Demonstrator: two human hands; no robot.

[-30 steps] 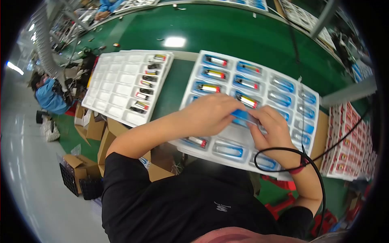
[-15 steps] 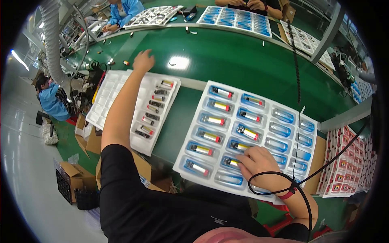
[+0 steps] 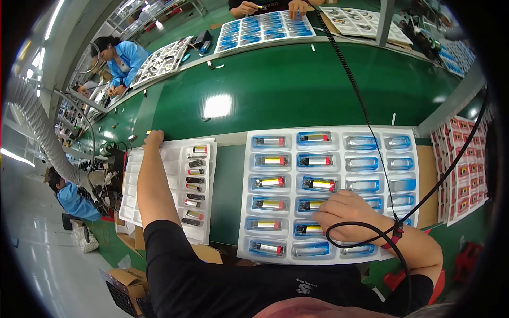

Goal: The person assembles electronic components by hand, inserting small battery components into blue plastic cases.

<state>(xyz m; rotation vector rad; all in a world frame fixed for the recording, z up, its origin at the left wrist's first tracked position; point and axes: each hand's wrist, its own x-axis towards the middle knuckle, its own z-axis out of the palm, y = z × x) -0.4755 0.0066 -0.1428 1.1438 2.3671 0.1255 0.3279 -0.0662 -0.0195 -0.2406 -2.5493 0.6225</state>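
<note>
My left hand (image 3: 154,138) is stretched to the far edge of the left white tray (image 3: 170,159). Its fingers are closed at a small yellow-and-dark battery cell (image 3: 148,132) on the green belt, which they partly cover. Several battery cells (image 3: 194,171) and black parts lie in that tray's right column. My right hand (image 3: 347,216) rests, fingers curled, over the middle of the right white tray (image 3: 293,159); whatever is under the fingers is hidden. In that tray, clear-blue shells fill the pockets. The two left columns mostly hold shells with red-ended battery cells (image 3: 268,183); the right columns show bare shells (image 3: 361,163).
A black cable (image 3: 424,199) loops over my right wrist, and a coiled cord (image 3: 347,69) hangs above the belt (image 3: 254,85). Stacked trays with red parts (image 3: 461,169) stand at right. Across the belt, co-workers sit behind more trays (image 3: 265,32). A ribbed duct (image 3: 45,127) hangs at left.
My left hand has come down onto the small battery cell, and its spread fingers have closed. The view has swung and tilted. My right hand stays on the right tray.
</note>
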